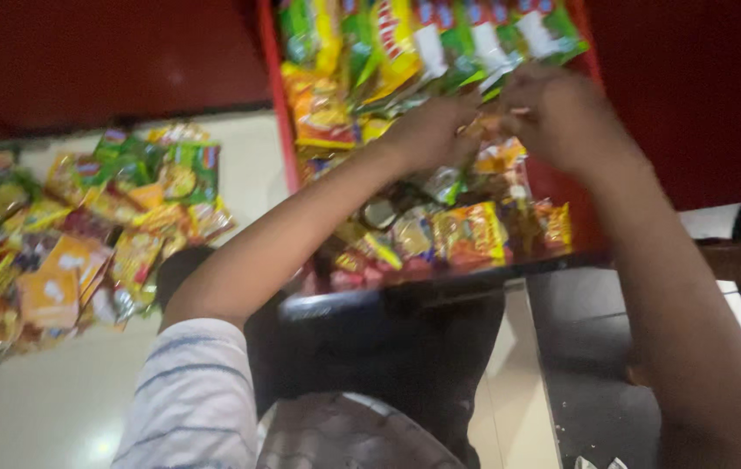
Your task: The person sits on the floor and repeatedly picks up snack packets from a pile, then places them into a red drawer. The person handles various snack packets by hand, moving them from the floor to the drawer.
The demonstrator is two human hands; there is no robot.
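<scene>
My left hand and my right hand are raised side by side in front of a red display rack hung with colourful snack packets. Both hands pinch at small orange and yellow packets between them; the picture is blurred, so the exact grip is unclear. More yellow and red packets hang lower on the rack, just below my hands.
A heap of loose green, yellow and orange snack packets lies on the pale floor at left. A dark counter edge runs below the rack. A dark red wall stands behind.
</scene>
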